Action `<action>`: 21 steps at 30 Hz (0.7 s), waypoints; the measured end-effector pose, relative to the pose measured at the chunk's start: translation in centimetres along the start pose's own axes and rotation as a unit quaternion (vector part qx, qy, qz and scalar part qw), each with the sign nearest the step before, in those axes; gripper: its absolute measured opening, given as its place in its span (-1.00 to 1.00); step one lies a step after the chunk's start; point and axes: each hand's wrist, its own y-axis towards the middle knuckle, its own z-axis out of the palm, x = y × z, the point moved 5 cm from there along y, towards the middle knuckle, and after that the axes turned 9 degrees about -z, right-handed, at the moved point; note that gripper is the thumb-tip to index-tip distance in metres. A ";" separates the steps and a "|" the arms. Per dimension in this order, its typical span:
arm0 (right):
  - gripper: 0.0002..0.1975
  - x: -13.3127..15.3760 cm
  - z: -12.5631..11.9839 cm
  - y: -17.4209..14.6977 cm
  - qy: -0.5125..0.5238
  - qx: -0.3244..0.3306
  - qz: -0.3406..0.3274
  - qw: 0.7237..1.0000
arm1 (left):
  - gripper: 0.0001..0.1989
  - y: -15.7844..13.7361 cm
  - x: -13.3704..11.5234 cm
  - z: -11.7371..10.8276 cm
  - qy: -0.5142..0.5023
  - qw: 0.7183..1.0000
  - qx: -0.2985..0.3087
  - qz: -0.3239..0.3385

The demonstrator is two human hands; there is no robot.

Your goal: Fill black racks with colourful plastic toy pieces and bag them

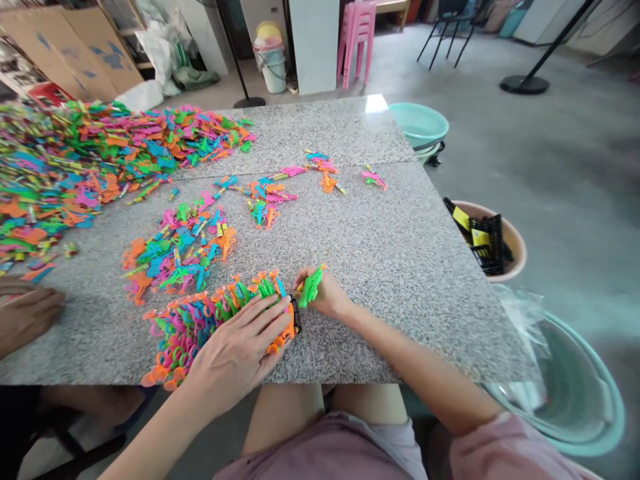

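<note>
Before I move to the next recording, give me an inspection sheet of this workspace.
Surface: speckled table, bright patch at its far edge.
Job's things: row of plastic pieces, black frame at its right end; green piece beside it.
Clutter: big pile at far left, small pile behind the row, loose pieces farther back.
Hands: left hand lies across the row; right hand holds the green piece.
Cables: thin dark line at the bucket, perhaps a cord; unclear.
Surroundings: another person's hand at left; peach basin at right; pink stools behind.
</note>
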 end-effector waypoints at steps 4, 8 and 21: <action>-0.82 0.5 0.5 1.2 -0.073 0.028 -0.039 0.996 | -0.64 0.1 -0.1 0.0 -0.001 1.000 0.003 0.002; -0.83 1.7 -0.1 1.7 -0.130 0.058 -0.090 0.986 | -0.65 0.0 -0.1 0.1 -0.004 1.000 -0.003 0.005; -0.82 1.6 0.5 1.4 -0.201 0.117 -0.129 0.964 | -0.67 -0.1 -0.1 0.2 -0.025 1.000 -0.013 -0.006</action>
